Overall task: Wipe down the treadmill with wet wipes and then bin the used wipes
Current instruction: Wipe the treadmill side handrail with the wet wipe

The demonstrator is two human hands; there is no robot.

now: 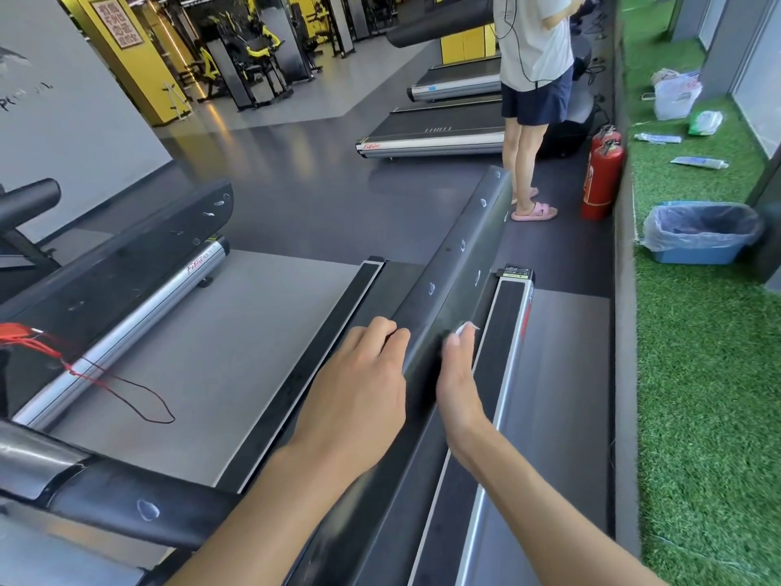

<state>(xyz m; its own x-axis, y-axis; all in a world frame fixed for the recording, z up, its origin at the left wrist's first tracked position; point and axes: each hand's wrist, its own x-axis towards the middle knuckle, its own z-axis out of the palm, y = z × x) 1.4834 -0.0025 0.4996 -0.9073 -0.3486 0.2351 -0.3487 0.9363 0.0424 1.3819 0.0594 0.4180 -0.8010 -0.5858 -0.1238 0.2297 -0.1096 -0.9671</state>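
On the head camera my right hand (458, 387) lies flat, fingers straight, pressing the wet wipe (465, 327) against the treadmill's dark handrail (456, 255). The wipe looks thin, limp and damp, so it is best pinned under flat fingers. Only a white corner shows. My left hand (363, 382) curls over the rail's edge.

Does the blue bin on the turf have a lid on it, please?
No, the blue bin stands open, lined with a clear plastic bag.
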